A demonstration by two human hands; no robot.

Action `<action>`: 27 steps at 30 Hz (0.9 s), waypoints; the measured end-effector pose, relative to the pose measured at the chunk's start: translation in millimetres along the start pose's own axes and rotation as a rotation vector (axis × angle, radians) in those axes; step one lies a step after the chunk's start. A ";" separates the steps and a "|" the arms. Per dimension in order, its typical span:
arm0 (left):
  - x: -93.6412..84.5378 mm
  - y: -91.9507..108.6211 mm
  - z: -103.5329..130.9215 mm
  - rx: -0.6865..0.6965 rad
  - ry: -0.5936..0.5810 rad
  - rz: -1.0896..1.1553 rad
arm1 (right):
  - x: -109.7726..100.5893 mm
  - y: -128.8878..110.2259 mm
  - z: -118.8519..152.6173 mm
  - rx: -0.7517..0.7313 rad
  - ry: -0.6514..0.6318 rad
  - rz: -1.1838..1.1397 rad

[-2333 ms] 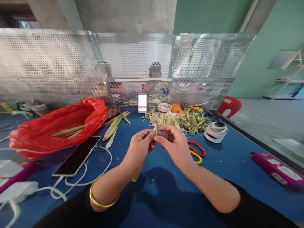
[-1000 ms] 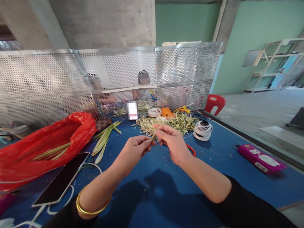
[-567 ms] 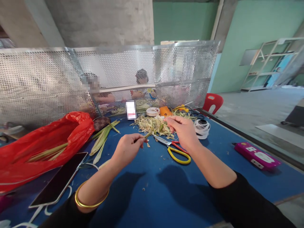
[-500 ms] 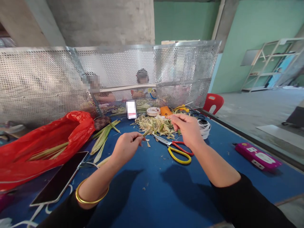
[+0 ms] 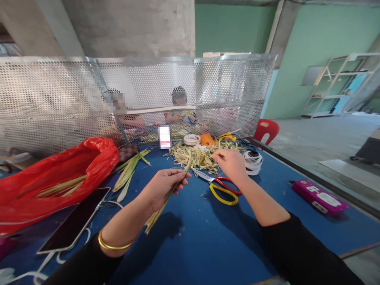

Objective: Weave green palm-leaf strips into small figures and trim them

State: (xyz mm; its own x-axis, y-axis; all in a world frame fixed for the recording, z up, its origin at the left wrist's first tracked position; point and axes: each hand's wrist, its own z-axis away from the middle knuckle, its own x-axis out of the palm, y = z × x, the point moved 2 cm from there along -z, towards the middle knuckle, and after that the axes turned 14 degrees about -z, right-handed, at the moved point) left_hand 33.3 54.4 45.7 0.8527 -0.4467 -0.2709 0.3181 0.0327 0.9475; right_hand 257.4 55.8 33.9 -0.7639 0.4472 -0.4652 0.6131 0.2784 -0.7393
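Observation:
A long, dry yellow-green plant stalk (image 5: 156, 217) lies across my left hand (image 5: 169, 184), pinched between thumb and fingers. Its tip points up and away, while the frayed lower end hangs below the palm. My right hand (image 5: 233, 164) is closed in a pinch at the right edge of a pile of plant scraps (image 5: 181, 154); whatever its fingertips hold is too small to make out. Between the hands, scissors (image 5: 204, 175) with one red and one yellow handle rest on the blue table (image 5: 196, 245).
At left lie a red plastic bag (image 5: 97, 158) with stalks inside, loose leaves (image 5: 126, 178) and a tablet (image 5: 74, 221) with a white cable. Right of the pile are a white ribbon roll (image 5: 253, 162) and a purple box (image 5: 319, 196). A perforated metal screen (image 5: 148, 83) stands behind, people beyond it.
My left hand has turned and moved slightly right, so the stalk's long lower end now shows beneath it. My right hand has lowered a little toward the scraps.

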 end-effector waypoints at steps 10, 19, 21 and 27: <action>17.8 -6.4 2.5 -0.001 -0.077 0.014 | 44.5 -36.8 32.2 0.221 -0.322 -0.983; 15.9 -8.3 -1.3 0.122 0.012 -0.262 | 44.8 -37.7 31.5 0.076 -0.291 -0.616; 13.2 -11.4 -4.4 0.085 0.027 -0.200 | 33.1 -28.6 22.6 0.011 -0.378 -0.251; 8.1 -20.1 -11.1 -0.111 -0.004 0.098 | -14.1 34.3 -9.8 0.145 -0.343 0.399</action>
State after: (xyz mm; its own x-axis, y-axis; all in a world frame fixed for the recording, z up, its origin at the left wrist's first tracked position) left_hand 38.5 60.1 22.6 0.8802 -0.4403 -0.1772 0.2775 0.1745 0.9447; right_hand 291.3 67.4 19.9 -0.5145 0.1843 -0.8375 0.8533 0.0130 -0.5213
